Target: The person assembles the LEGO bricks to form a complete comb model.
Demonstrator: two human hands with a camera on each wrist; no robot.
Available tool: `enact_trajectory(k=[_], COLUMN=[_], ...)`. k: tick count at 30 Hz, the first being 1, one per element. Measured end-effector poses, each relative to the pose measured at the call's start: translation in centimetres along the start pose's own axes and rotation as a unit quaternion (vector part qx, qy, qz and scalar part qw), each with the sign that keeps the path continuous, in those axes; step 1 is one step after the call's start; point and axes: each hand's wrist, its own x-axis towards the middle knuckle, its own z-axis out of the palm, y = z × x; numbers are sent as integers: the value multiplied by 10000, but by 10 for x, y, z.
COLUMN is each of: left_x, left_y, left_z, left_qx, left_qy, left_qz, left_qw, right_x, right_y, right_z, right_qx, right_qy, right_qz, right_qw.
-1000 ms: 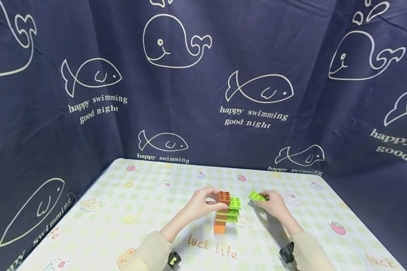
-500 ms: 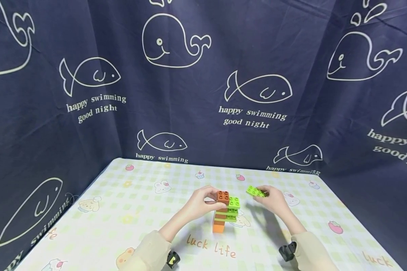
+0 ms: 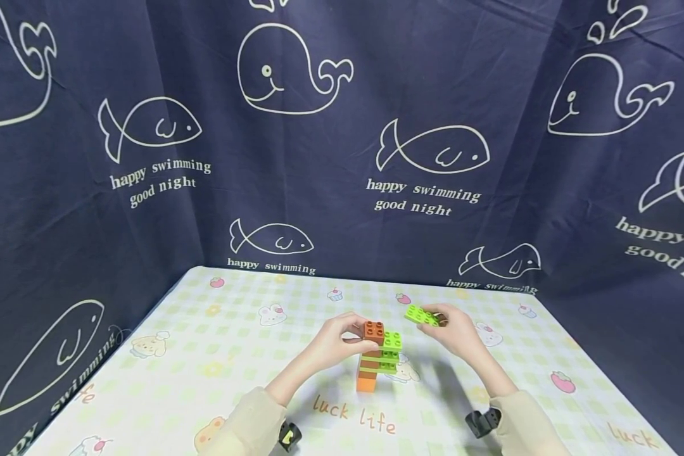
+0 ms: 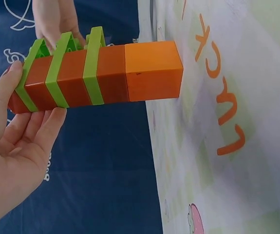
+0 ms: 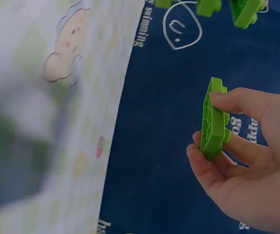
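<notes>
Alternating reddish-brown bricks and green plates make up a toy brick tower (image 4: 113, 73), with a bright orange brick (image 3: 367, 381) at its base. Its green plates (image 3: 389, 354) stick out toward the right, and a studded brown brick (image 3: 373, 330) tops it. My left hand (image 3: 336, 345) grips the tower near the top, thumb on one side and fingers on the other. To the tower's right and raised above the table, my right hand (image 3: 457, 332) pinches a loose green plate (image 5: 214, 119) by its edges, apart from the tower.
A table (image 3: 234, 354) with a checked, cartoon-printed cover lies under both hands. Dark blue curtains (image 3: 342, 158) with whale and fish drawings stand behind and at the sides. Black wrist cameras (image 3: 482, 422) are strapped at the sleeves.
My right hand has risen and moved left with the green plate, closer to the tower's top. The left hand keeps its grip on the tower, almost still.
</notes>
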Motion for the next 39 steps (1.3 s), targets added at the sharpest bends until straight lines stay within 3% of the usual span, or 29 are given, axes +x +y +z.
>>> enact_trajectory(k=[5, 12, 15, 22, 39], left_x=[1, 10, 11, 11, 11], left_y=[-4, -34, -41, -43, -45], left_z=[0, 8, 8, 7, 8], left_qx=[-17, -99, -169, -186, -171], left_qy=[-22, 33, 41, -24, -2], left_qz=[-40, -190, -175, -134, -67], left_qw=[10000, 9998, 9997, 9997, 9998], right_x=[0, -1, -2, -5, -11], right_y=[-10, -24, -31, -44, -59], right_z=[-2, -6, -7, -9, -9], right_qx=[81, 153, 210, 479, 436], right_qy=[3, -27, -102, -143, -434], right_qz=[-197, -421, -500, -778, -1204], right_qw=[9998, 9990, 9985, 9957, 9908])
